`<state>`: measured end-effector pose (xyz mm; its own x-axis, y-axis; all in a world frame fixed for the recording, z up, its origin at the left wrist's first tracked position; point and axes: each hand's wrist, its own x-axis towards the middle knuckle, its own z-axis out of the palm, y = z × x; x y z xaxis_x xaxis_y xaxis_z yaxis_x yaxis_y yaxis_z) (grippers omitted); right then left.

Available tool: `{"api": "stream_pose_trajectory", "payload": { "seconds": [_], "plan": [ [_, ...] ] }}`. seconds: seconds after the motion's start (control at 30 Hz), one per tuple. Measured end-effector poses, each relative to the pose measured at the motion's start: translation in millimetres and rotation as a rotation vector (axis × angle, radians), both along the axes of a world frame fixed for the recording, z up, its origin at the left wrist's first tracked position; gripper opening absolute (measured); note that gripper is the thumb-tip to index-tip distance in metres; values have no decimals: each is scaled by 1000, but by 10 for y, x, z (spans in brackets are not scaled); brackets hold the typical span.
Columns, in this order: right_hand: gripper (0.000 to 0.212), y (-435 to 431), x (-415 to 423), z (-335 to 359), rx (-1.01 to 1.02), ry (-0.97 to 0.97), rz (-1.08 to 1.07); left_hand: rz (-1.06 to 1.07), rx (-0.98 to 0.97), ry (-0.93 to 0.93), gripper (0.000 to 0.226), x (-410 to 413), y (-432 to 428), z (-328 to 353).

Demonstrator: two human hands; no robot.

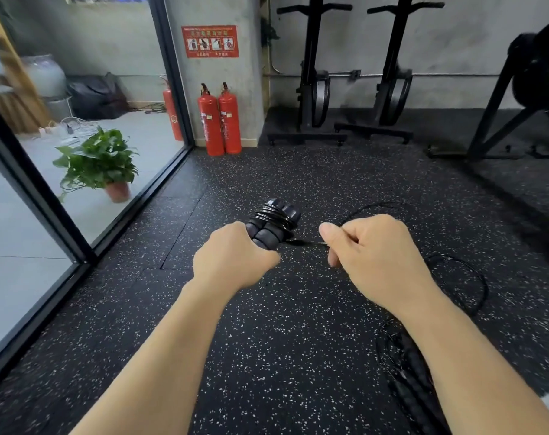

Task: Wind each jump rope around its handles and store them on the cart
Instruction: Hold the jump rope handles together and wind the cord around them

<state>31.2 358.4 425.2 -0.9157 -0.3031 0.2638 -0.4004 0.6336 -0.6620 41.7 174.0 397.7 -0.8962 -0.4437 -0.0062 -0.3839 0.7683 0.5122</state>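
The left hand (232,259) is closed tight round the lower part of the two black jump rope handles (271,226), which are held side by side and tilt up and away from the person. Its fingers are curled under the handles and mostly hidden behind the back of the hand. Several turns of thin black rope (274,216) lie wound round the upper part of the handles, just above the grip. From there a short stretch of rope runs taut to the right hand (373,249), level with the left and near it. The right fingers are curled in, and the thumb (328,230) presses the rope against them in a pinch. Beyond the right hand the loose rope (483,287) trails in wide loops over the speckled black floor (267,340). A second jump rope (405,365) lies on the floor at lower right, partly hidden by the right forearm. Two red fire extinguishers (220,120) stand against a pillar ahead, and a potted plant (100,164) sits behind the glass wall (31,215) on the left.
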Motion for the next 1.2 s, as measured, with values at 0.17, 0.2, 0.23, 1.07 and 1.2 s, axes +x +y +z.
{"api": "stream_pose_trajectory", "payload": {
  "seconds": [0.17,0.2,0.23,1.07,1.2],
  "plan": [
    [52,23,35,105,37,50,64,-74,-162,-29,25,16,166,30],
    [53,28,33,119,49,67,66,-93,-213,-40,25,19,207,34],
    [53,36,30,129,57,86,66,-112,-268,-51,26,24,249,30],
    [60,312,-357,-246,-84,-229,187,-904,-511,183,18,210,544,-16],
    [55,344,-351,-246,-118,-397,138,-901,-478,232,20,218,551,-13]
  ]
}}
